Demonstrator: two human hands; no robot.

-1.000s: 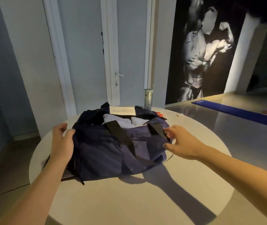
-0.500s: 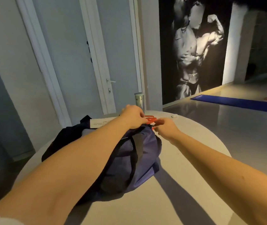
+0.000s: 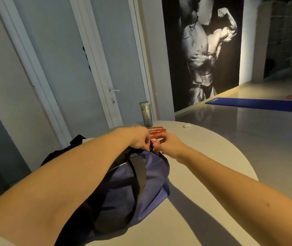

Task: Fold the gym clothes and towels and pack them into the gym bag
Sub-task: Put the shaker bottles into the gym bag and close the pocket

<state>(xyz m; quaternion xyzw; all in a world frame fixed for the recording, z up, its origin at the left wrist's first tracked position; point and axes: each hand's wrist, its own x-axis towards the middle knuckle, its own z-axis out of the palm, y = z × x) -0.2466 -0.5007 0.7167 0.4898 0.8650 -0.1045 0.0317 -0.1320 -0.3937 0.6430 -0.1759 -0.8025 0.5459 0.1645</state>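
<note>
both hands (image 3: 139, 139) (image 3: 168, 145) pinch the gym bag's (image 3: 152, 176) far end

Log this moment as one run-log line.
left hand: grips far end of gym bag | right hand: pinches same end | bag: lying on table | contents: hidden

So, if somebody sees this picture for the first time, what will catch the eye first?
Most likely the two bare forearms running up the middle, with the left hand and right hand gripping the far end of the navy gym bag on the round pale table. Next comes the big black-and-white bodybuilder mural on the far wall, top right, with a blue mat on the glossy floor below it.
</note>
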